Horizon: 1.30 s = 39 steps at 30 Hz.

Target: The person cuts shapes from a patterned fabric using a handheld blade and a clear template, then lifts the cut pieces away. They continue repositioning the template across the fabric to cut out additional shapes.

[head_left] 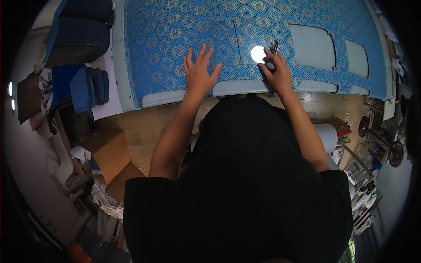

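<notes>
Blue patterned fabric (166, 30) covers the table in front of me. My left hand (200, 72) lies flat on it, fingers spread, holding nothing. My right hand (277, 72) is closed around a dark tool with a metallic upper end (275, 46); its exact kind is unclear. A bright white disc (258, 55) shows right at the right fingertips, on their left side. Between the hands, a thin dark line (237, 39) runs across the fabric, away from me.
Pale table surface (311, 47) shows through cut-out openings on the right and along the near edge. Folded blue cloth (90, 89) is stacked at left. A cardboard box (109, 153) stands on the floor below. A white roll (325, 137) lies to my right, with scraps beyond.
</notes>
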Available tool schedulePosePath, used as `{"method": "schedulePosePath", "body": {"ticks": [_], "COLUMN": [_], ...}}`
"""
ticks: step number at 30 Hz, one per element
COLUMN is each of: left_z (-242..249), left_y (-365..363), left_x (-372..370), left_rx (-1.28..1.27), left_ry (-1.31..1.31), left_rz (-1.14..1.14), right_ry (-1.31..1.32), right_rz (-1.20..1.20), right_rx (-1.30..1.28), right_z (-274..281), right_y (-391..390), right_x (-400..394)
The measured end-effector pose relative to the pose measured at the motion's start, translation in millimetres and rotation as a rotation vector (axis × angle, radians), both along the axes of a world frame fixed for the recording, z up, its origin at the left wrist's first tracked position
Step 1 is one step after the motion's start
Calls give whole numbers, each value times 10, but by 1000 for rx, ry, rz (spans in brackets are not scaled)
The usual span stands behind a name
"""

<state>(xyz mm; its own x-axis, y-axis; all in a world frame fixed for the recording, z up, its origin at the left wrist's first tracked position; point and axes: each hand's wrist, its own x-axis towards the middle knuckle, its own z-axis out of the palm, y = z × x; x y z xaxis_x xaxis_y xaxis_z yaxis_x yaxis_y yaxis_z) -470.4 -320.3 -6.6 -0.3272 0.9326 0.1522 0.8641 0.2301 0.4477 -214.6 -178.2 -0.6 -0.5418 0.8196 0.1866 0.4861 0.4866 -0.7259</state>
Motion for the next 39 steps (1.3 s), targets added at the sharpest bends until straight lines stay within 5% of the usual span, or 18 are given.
{"method": "schedulePosePath", "body": {"ticks": [9, 10, 19, 25, 33, 39], "left_z": [-8, 1, 326, 293, 574, 471], "left_y": [2, 3, 462, 1176, 1530, 1594], "left_x": [-4, -3, -7, 312, 619, 678], "left_rx": [2, 3, -69, -33, -521, -556], "left_ry": [-15, -15, 9, -118, 102, 127], "left_rz": [3, 7, 72, -233, -205, -183], "right_ry": [409, 211, 111, -215, -288, -341], "right_rz": [-239, -289, -252, -52, -21, -11], "right_rx": [-5, 45, -66, -218, -178, -152], "right_z": [-216, -107, 453, 831, 682, 639], "right_y": [40, 47, 188, 134, 52, 58], "right_x": [149, 265, 658, 472, 297, 206]}}
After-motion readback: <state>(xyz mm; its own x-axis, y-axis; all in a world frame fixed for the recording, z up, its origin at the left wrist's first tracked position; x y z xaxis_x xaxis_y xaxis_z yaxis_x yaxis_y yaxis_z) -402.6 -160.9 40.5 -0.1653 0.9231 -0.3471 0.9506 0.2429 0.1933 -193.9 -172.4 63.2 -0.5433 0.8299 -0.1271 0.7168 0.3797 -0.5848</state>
